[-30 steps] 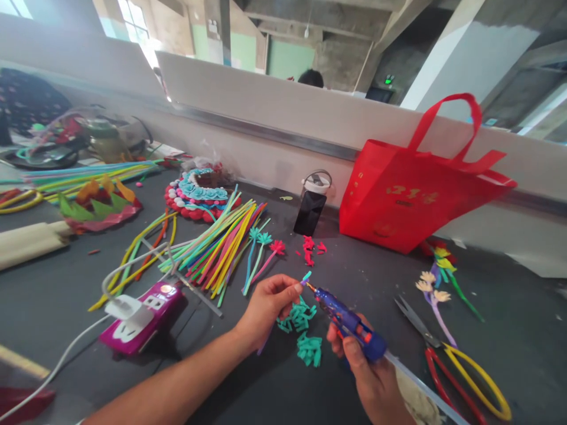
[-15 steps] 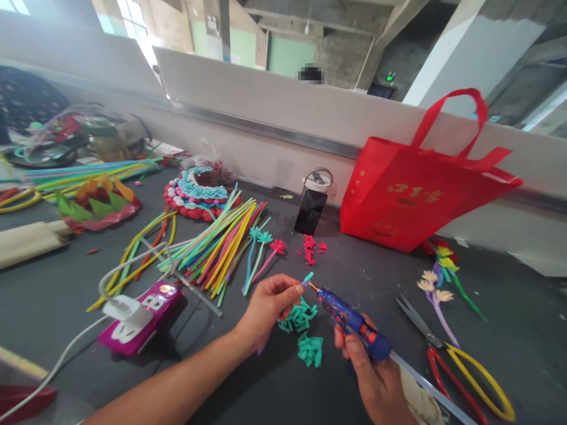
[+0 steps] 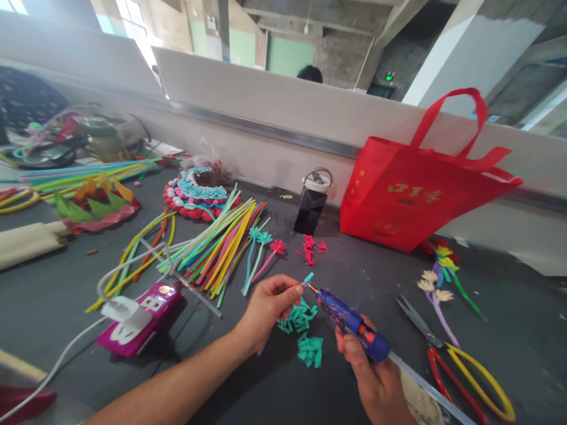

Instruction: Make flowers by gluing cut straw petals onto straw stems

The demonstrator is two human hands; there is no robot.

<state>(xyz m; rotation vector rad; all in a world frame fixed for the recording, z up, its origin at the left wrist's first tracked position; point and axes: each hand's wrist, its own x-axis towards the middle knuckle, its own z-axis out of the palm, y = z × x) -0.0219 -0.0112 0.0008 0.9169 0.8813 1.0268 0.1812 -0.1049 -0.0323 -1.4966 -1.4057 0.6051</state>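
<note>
Between the thumb and fingers of my left hand [image 3: 273, 304] is a purple pipe cleaner [image 3: 261, 348], its lower end showing beneath the hand. A short teal piece [image 3: 308, 277] sits at its upper tip. My right hand [image 3: 374, 372] is closed around a blue hot glue gun [image 3: 349, 319] with a clear glue stick [image 3: 429, 386] in its back. The gun's nozzle points at the pipe cleaner's tip, touching or nearly so. Below my hands lie two heaps of cut teal pieces [image 3: 310, 350]. A small group of red pieces [image 3: 309, 249] lies farther back.
Scissors [image 3: 436, 342] lie open at right, near finished flowers [image 3: 436, 286]. Behind stand a red bag [image 3: 390, 189] and a phone [image 3: 310, 211] against a cup. Pipe cleaners [image 3: 225, 248] and a purple power strip [image 3: 142, 319] with cables are at left. A white partition [image 3: 266, 100] runs behind.
Almost nothing differs. The glue gun has shifted very slightly to the left, while my left hand holds its place.
</note>
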